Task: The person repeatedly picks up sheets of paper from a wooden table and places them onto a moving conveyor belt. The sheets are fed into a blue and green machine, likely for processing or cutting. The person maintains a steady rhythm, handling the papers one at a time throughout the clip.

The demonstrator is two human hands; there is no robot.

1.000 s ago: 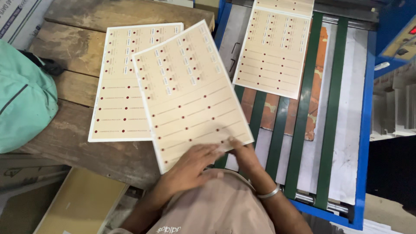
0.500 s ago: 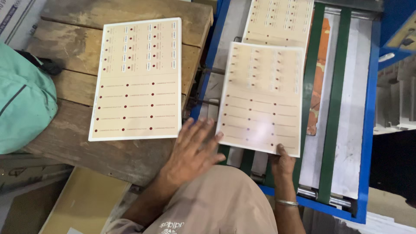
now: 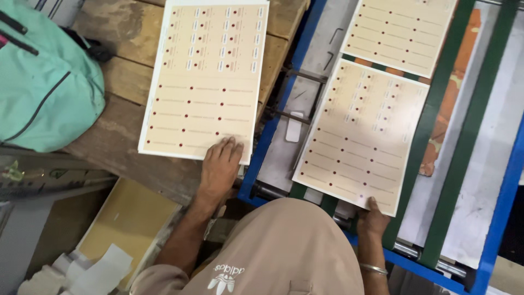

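Since the earlier frame the fed sheet [image 3: 363, 131] has advanced up the conveyor's green belts [image 3: 436, 125], your right hand [image 3: 373, 218] pinching its near edge and your left hand [image 3: 219, 166] flat on the stack [image 3: 204, 76] at the wooden table's right edge; uneven release could skew it.

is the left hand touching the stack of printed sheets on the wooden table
Touching. The head view shows the left hand lying flat with its fingertips on the near edge of the printed sheets on the wooden table.
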